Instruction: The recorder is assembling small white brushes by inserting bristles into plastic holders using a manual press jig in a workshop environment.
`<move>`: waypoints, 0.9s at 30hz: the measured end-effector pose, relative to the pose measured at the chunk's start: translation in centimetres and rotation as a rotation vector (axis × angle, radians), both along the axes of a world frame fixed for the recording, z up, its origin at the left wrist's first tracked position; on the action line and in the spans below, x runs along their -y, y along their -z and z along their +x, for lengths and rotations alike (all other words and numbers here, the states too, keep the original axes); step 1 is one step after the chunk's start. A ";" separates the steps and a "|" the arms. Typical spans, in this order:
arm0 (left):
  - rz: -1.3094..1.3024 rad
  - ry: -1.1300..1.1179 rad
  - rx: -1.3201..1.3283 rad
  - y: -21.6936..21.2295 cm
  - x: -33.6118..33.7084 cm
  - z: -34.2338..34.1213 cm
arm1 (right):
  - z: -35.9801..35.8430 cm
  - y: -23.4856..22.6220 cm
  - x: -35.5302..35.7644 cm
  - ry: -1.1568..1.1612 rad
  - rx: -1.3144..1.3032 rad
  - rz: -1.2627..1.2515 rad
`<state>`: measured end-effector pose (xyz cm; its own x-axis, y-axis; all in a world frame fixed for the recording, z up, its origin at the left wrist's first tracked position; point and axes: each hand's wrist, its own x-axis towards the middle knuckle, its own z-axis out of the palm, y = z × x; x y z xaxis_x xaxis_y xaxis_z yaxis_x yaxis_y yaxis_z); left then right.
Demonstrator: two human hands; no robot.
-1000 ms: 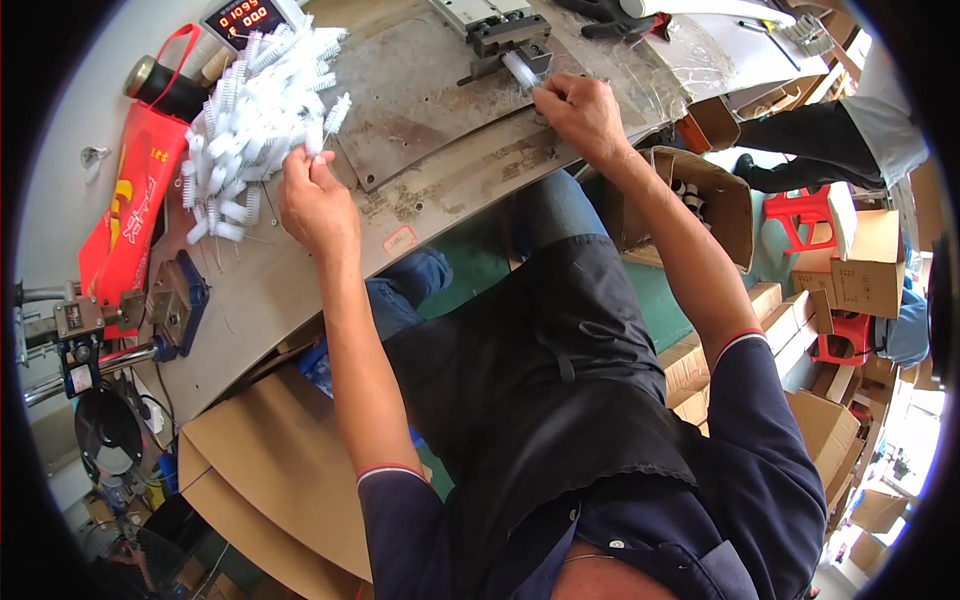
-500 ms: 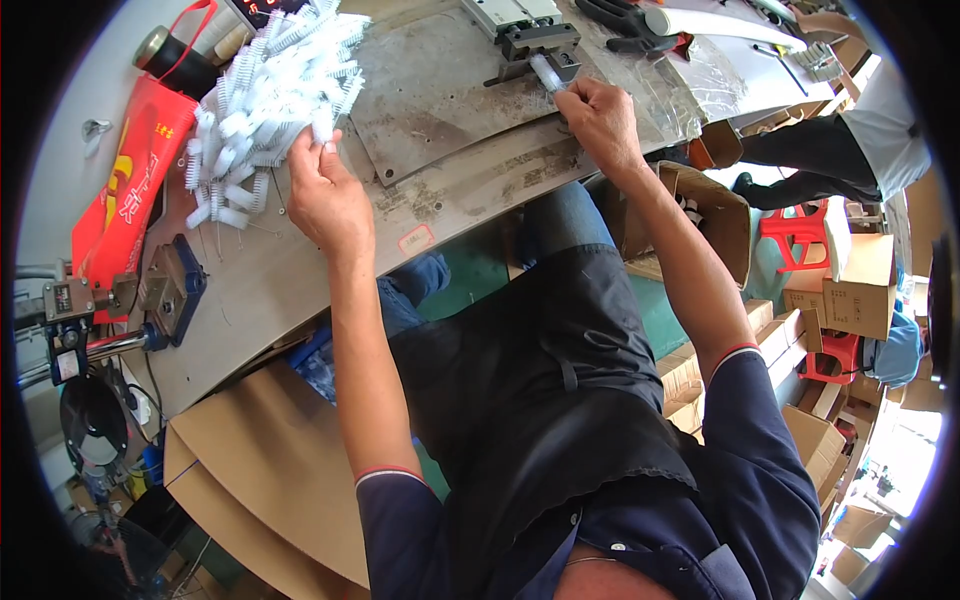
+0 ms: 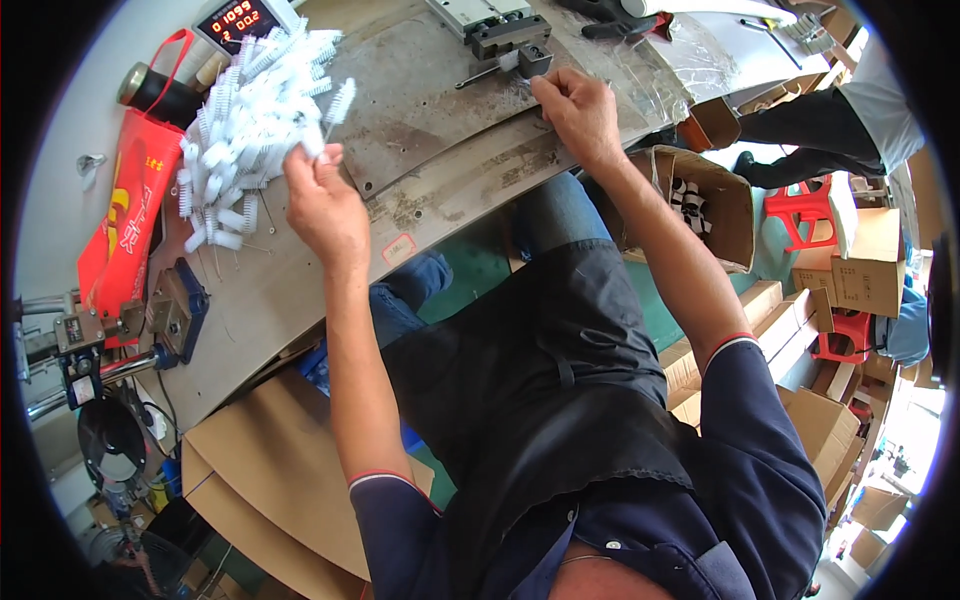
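My left hand (image 3: 328,205) is at the right edge of a heap of small white bristle brushes (image 3: 235,140). Its thumb and fingers pinch a white brush (image 3: 313,138). Just beyond those fingertips another brush (image 3: 341,101) stands tilted out, its thin stem running down toward them; I cannot tell whether I hold it too. Farther right, my right hand (image 3: 582,118) is closed beside the dark block of a small metal clamping fixture (image 3: 510,38). Whatever its fingertips hold, if anything, is too small and blurred to name.
The fixture stands on a metal plate (image 3: 400,120) on the bench. Left lie a red package (image 3: 125,215), a dark flask (image 3: 160,95) and a digital display (image 3: 240,22). Black-handled pliers (image 3: 610,18) lie at the back. Cardboard boxes (image 3: 735,200) and a person's dark-trousered leg (image 3: 800,135) are to the right.
The white brush that was between my right fingertips and the clamp block no longer shows there. My right hand stays by the fixture; my left still pinches a brush at the heap. The view has shifted slightly.
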<state>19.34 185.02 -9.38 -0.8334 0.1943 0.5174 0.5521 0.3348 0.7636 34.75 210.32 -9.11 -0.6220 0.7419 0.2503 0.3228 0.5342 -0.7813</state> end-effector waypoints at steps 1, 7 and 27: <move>-0.085 0.012 0.003 -0.2 -0.8 0.7 | 0.1 0.3 0.1 0.004 -0.006 -0.002; -0.193 0.094 -0.229 -0.9 -6.6 2.7 | 0.5 0.4 0.6 0.039 -0.145 -0.079; -0.651 0.148 -0.470 -0.9 -13.8 5.0 | 0.7 0.0 0.5 0.051 -0.283 -0.100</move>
<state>24.30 198.83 -8.51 -0.4991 0.6679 0.5520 0.8398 0.5298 0.1183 35.50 209.79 -9.13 -0.4990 0.8004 0.3323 0.1091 0.4384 -0.8921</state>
